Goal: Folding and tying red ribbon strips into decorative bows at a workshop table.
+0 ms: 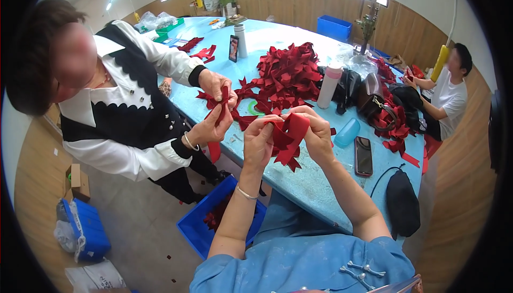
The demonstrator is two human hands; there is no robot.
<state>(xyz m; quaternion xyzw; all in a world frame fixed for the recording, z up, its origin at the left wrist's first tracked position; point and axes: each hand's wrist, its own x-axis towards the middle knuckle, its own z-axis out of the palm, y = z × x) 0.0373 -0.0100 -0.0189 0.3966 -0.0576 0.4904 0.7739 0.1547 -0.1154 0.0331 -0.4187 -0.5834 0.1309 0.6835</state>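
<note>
Large pale-blue round work table (299, 178): its far rim bends off with the lens, its near edge is cut by the wearer's blue-clad torso. Heap of dark red ribbon pieces (287, 74) lies mid-table; single pieces in it cannot be told apart.

Co-worker in black vest over white blouse, on the left: both hands (214, 108) work a narrow red strip that hangs downward between them; how the fingers close on it is hard to make out. Second person in a white shirt at the far right edge, hands mostly hidden behind bags and more red ribbon.

Blue plastic crate (199, 229) on the floor under the table edge, partly covered by the wearer's left forearm; red scraps show inside.

Left hand (258, 142) and right hand (316, 131), raised above the table's near edge, face each other with the folded dark red ribbon bow (287, 137) between them. Left thumb and fingers are pressed together on the bow's left fold; right fingers curl over its top and right side, pinching it. The bow's middle is partly hidden by the fingers. Its long axis runs about upright, tilted a little: looped top at the fingertips, notched tails pointing down below both palms, hanging free.

Black smartphone (363, 155) lies flat just right of the right wrist; pale blue oval case (347, 132) beside it
</note>
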